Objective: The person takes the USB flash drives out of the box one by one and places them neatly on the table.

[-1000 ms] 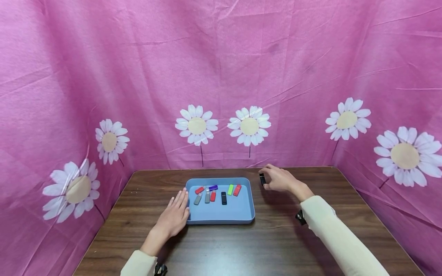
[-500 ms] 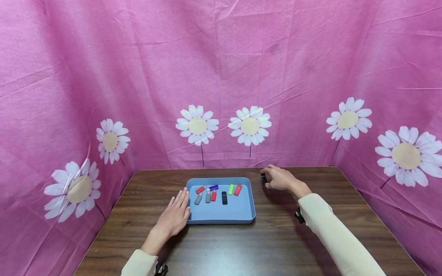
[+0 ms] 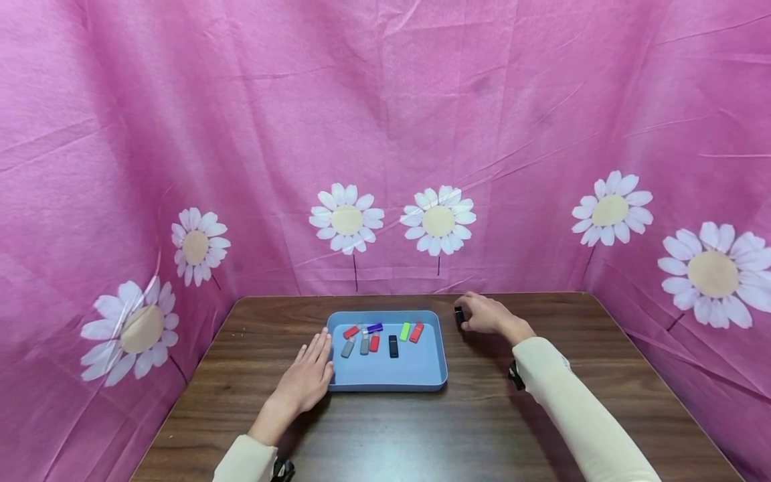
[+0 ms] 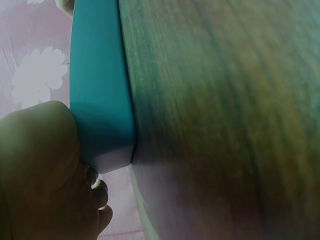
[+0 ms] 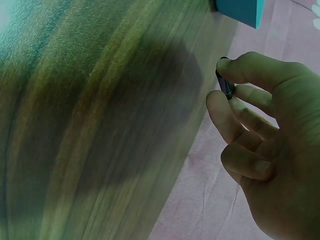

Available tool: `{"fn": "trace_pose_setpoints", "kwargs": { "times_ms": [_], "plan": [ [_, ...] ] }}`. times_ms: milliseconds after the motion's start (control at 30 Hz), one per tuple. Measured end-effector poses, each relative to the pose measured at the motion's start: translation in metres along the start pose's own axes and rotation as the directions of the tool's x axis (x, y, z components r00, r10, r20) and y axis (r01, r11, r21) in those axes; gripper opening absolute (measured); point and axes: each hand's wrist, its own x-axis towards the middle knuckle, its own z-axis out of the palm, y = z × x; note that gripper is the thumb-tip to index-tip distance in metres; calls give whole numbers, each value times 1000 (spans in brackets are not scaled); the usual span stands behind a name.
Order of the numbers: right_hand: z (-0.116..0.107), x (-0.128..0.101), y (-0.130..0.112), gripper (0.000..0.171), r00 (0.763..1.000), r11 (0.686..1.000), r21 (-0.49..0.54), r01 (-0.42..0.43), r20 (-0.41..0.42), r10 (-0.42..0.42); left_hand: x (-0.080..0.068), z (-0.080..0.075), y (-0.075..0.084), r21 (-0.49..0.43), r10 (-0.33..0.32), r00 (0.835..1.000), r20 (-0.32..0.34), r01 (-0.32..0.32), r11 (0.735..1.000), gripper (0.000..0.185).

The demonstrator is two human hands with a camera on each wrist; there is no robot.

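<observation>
Black stick [image 3: 460, 315] (pinched) in right hand [image 3: 485, 314]

Head view is bright, evenly lit, sharp, with bending at the edges. Both wrist views are dim, green-tinted and blurred; hands cast soft shadows on the table [image 3: 421, 428].

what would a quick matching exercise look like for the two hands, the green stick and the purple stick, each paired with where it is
Things:
1. left hand
2. right hand
3. green stick
4. purple stick

Places:
a. lies in the blue tray beside a red stick
b. pinches a small black stick over the table, right of the tray
c. rests flat against the tray's left wall
d. lies near the tray's far rim, left of centre

Pairs: 1-c, 2-b, 3-a, 4-d
</observation>
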Motion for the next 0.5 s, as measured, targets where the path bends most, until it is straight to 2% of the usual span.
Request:
{"fn": "trace_pose_setpoints", "kwargs": {
  "times_ms": [500],
  "plan": [
    [8,0,0,56,998,999,18,-32,61,31,1,1,-1,-8,-1,1000,-1,1,1000,60]
  ]
}}
